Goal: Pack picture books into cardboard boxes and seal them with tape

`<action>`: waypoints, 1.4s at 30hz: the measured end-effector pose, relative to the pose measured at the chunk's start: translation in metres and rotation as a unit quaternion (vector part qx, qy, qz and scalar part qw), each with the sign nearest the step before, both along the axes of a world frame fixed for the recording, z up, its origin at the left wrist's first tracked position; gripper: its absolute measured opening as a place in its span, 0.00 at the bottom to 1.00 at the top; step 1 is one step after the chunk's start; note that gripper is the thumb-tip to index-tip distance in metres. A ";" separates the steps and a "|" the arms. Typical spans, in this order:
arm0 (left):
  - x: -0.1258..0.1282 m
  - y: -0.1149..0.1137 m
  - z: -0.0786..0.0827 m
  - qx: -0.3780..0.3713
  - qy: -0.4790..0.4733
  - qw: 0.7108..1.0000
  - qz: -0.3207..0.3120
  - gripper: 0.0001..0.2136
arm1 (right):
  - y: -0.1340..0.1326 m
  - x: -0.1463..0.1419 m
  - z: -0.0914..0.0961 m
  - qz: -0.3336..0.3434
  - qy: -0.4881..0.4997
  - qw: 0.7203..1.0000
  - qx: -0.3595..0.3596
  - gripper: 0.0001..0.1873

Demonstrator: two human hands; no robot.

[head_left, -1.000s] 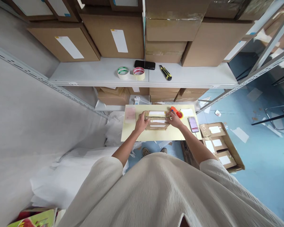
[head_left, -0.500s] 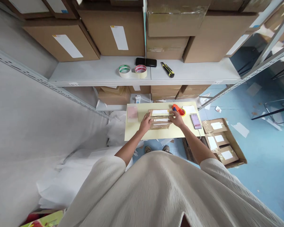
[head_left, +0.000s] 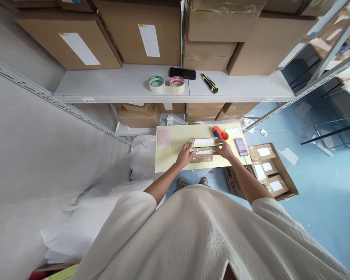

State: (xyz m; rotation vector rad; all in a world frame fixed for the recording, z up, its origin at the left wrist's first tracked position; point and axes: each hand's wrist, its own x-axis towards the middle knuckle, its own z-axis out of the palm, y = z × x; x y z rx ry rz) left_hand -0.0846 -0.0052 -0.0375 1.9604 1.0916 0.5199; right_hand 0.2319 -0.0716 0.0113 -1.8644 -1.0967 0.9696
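Note:
Small taped cardboard boxes [head_left: 203,142] with white labels lie close together on the pale yellow table [head_left: 170,161]. My left hand [head_left: 184,154] grips their left end, and my right hand [head_left: 225,149] is closed around the right end. Nearer my body, a taped box side [head_left: 202,159] shows below the labelled faces; I cannot tell exactly how many boxes there are. Just beyond my right hand lies an orange and blue tape dispenser [head_left: 220,133]. A phone [head_left: 240,147] with a blurred screen rests to the right of that hand.
The shelf above holds two tape rolls [head_left: 177,84], a black phone [head_left: 182,73], a yellow-black utility knife [head_left: 209,83] and large cartons [head_left: 151,39]. On the blue floor at right stands an open carton [head_left: 288,181] with labelled boxes inside. White packing sheets [head_left: 99,217] are heaped at left.
Both hands and the small boxes have shifted slightly to the right on the table. My grip on both ends stays. The camera view has moved a little.

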 end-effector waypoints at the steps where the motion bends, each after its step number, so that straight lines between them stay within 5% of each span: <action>1: -0.006 -0.001 0.000 -0.002 0.004 1.000 0.000 0.32 | -0.001 -0.004 -0.001 0.009 -0.019 1.000 0.000 0.24; 10: -0.035 -0.007 -0.010 -0.008 0.037 0.999 -0.003 0.32 | 0.001 -0.030 -0.021 0.058 -0.049 0.997 -0.018 0.26; 21: -0.016 0.008 0.003 0.089 0.203 0.973 0.059 0.31 | 0.036 -0.037 -0.041 0.092 -0.122 0.988 0.012 0.26; 26: 0.012 -0.001 0.019 0.149 0.213 0.965 -0.025 0.28 | 0.043 -0.032 -0.050 0.119 -0.131 0.984 0.015 0.27; 30: 0.028 0.000 0.022 0.136 0.242 0.960 -0.039 0.27 | 0.051 -0.017 -0.052 0.153 -0.105 0.982 0.019 0.25; 33: 0.031 0.005 0.021 0.126 0.255 0.958 -0.027 0.27 | 0.055 0.009 -0.055 0.108 -0.110 0.988 0.012 0.24; 36: 0.033 0.009 0.019 0.114 0.256 0.960 -0.011 0.28 | 0.059 0.043 -0.059 0.062 -0.168 0.983 -0.045 0.25; 42: 0.042 0.011 0.016 0.088 0.259 0.962 0.014 0.29 | 0.071 0.089 -0.074 0.088 -0.266 0.946 -0.162 0.24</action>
